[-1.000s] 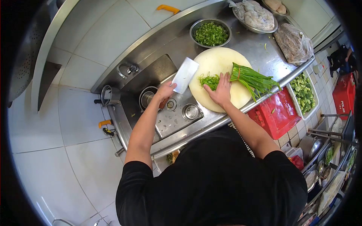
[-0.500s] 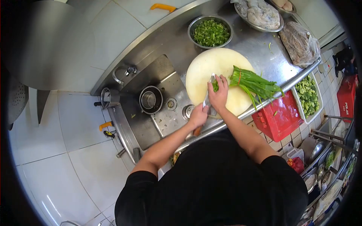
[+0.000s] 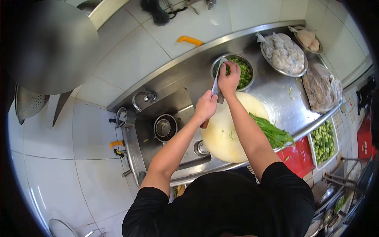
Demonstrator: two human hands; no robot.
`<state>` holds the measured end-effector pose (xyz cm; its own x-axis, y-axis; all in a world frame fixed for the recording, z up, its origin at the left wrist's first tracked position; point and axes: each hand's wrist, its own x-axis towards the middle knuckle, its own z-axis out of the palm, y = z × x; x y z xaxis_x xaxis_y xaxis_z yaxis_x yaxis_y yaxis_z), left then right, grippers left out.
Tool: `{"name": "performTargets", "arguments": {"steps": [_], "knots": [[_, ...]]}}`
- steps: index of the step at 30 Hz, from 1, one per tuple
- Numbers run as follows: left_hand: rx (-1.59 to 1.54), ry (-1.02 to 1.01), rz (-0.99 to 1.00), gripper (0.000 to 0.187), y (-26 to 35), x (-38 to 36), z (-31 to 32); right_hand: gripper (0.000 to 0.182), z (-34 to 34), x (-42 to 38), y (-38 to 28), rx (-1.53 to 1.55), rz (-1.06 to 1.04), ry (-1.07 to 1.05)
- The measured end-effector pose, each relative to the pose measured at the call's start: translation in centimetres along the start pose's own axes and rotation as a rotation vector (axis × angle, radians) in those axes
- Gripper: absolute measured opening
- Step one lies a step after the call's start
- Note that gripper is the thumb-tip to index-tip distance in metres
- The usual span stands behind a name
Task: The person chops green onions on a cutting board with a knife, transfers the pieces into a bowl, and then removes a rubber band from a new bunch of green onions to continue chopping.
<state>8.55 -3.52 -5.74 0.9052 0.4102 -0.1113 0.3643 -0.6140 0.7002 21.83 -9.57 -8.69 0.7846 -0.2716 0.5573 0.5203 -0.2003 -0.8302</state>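
My left hand [image 3: 206,106] is closed round the brown handle of a kitchen knife [image 3: 216,86]. Its blade points up and away, with the tip at the left side of a metal bowl [image 3: 252,81]. Over that bowl is my right hand [image 3: 229,78], its fingers curled down beside the blade; whatever lies under them is hidden. Chopped greens [image 3: 245,71] fill the bowl. Below my hands lies a round, pale cutting board [image 3: 221,138] with a few green scraps. A bundle of long green leaves [image 3: 274,132] rests at its right edge, partly behind my right forearm.
Left of the board, the steel sink [image 3: 179,104] holds dark nested pots [image 3: 165,126]. Back right are a bowl of bagged pale food [image 3: 286,55], a smaller bowl [image 3: 308,39] and a plastic bag [image 3: 321,89]. A white crate of cut green vegetables [image 3: 323,144] stands beyond the counter edge.
Both hands and the knife have moved away from me, from the cutting board to the bowl of chopped greens. The view has shifted, and the leaf bundle is now partly covered by my forearm.
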Motion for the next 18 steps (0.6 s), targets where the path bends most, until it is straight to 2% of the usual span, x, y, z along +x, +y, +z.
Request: {"name": "performTargets", "arguments": {"steps": [3, 5, 7, 9, 10, 12, 13, 14, 15, 17, 18], "knots": [[0.122, 0.106, 0.09, 0.026, 1.5, 0.7, -2.3, 0.014, 2.0, 2.2, 1.8, -0.007, 0.115, -0.025], [0.124, 0.126, 0.032, 0.026, 1.6, 0.8, -3.5, 0.019, 2.5, 1.9, 6.0, -0.025, 0.163, -0.116], [0.123, 0.131, -0.032, 0.026, 1.2, 0.2, -4.2, 0.026, 1.8, 1.1, 8.3, -0.687, 0.072, -0.395], [0.089, 0.116, -0.063, 0.027, 0.7, -0.3, -4.6, 0.03, 1.2, 3.1, 10.7, -0.581, -0.012, -0.407], [-0.036, 0.106, -0.01, 0.025, -1.2, -0.4, -3.9, 0.03, 1.2, 3.9, 12.0, -0.52, -0.073, -0.414], [-0.222, -0.009, -0.161, 0.028, -1.9, -1.7, -3.7, 0.033, -0.1, 6.6, 12.0, -0.337, 0.235, -0.606], [-0.31, -0.067, -0.222, 0.028, -2.4, -2.7, -3.4, 0.04, -2.1, 7.7, 9.7, -0.329, 0.224, -0.674], [-0.275, -0.107, -0.169, 0.028, -3.6, -3.6, -3.2, 0.052, -4.4, 9.2, 8.0, -0.265, 0.324, -0.859], [-0.15, -0.11, -0.123, 0.029, -5.4, -4.5, -2.5, 0.052, -6.8, 9.8, 7.3, -0.293, 0.337, -0.863], [-0.051, -0.161, -0.085, 0.027, -5.2, -8.0, -2.8, 0.072, -12.4, 9.9, 5.7, -0.241, 0.417, -1.352], [-0.068, -0.169, -0.089, 0.027, -5.5, -9.8, -2.4, 0.086, -15.3, 9.3, 4.0, -0.388, 0.402, -1.494]]}}
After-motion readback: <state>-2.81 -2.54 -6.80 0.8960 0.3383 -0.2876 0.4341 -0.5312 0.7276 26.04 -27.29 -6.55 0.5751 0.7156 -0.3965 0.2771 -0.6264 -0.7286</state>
